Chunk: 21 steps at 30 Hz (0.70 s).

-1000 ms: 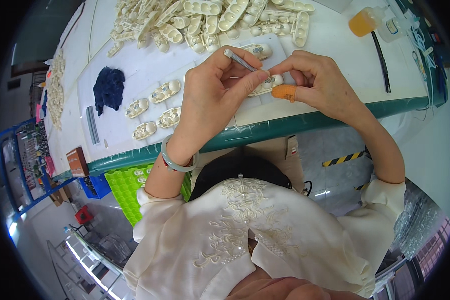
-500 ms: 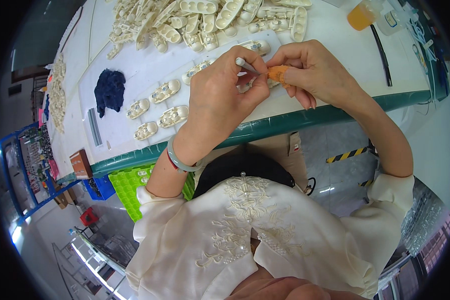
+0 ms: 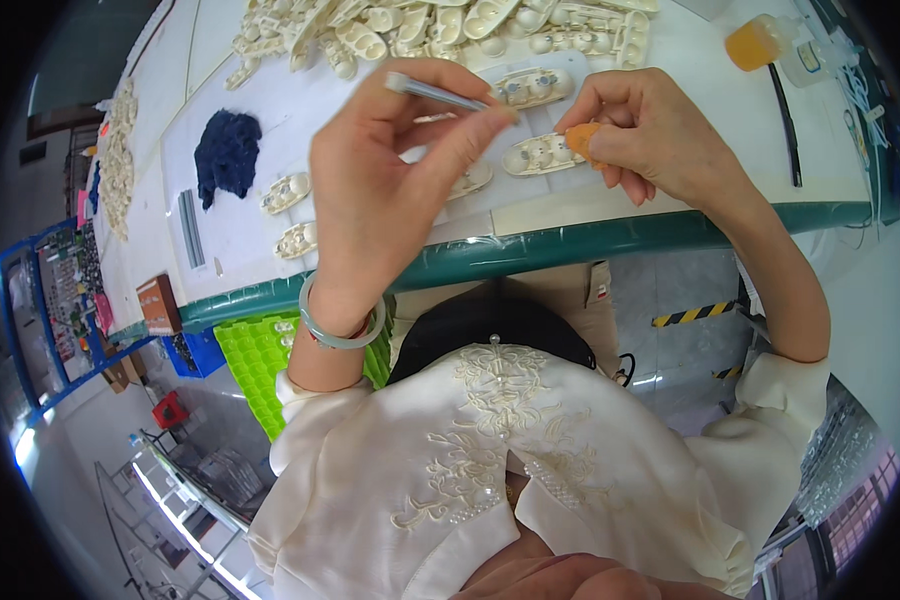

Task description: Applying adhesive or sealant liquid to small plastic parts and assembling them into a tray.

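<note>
My left hand (image 3: pixel 385 170), a pale bangle at its wrist, pinches a slim grey metal tool (image 3: pixel 435 93) with a whitish blunt end. The tool's tip lies by my thumb; its exact kind is unclear. My right hand (image 3: pixel 660 135) grips a lump of orange putty (image 3: pixel 583 143) between thumb and fingers. Just left of the putty lies a cream plastic shell (image 3: pixel 532 155) with round hollows and small parts inside. Behind it is another such shell (image 3: pixel 533 87). Two smaller shells sit left of my left hand, which partly covers others.
A heap of cream shells (image 3: pixel 410 30) fills the back of the table. Dark blue putty (image 3: pixel 227 155) and grey metal strips (image 3: pixel 191 228) lie at left. A black pen (image 3: pixel 785 125) and an amber jar (image 3: pixel 753 43) are at right. The table has a green edge (image 3: pixel 490 257).
My hands have moved apart. The left hand has drawn the metal tool away from the orange putty, to the left; the right hand has brought the putty slightly right, beside a shell.
</note>
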Available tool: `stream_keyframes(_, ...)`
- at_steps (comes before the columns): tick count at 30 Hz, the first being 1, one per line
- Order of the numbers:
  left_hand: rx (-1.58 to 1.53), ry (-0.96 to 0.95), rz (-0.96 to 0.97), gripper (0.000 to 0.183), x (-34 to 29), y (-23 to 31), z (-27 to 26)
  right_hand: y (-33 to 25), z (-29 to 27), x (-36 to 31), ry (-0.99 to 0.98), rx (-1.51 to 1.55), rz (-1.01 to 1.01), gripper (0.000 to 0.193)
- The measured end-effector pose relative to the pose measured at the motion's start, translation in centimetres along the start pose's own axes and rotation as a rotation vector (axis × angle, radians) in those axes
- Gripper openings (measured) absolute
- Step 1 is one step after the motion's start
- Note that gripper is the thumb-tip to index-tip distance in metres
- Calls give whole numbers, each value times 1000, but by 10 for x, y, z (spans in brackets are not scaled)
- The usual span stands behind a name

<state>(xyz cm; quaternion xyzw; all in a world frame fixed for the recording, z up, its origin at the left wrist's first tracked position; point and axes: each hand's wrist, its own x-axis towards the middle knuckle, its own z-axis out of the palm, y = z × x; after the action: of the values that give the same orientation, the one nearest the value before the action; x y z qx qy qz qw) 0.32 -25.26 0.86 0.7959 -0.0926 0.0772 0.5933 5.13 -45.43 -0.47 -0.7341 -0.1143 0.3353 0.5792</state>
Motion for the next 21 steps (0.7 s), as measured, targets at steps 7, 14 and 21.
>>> stream_keyframes(7,143,-133,-140,16,-9,-5,10,-1,3,-1,54,-70,-2,17)
stream_keyframes(14,266,-92,-17,16,-10,-10,18,-11,-7,2,-49,-48,91,19)
stream_keyframes(21,330,-51,103,18,-12,-14,24,-19,1,9,-105,-170,121,21)
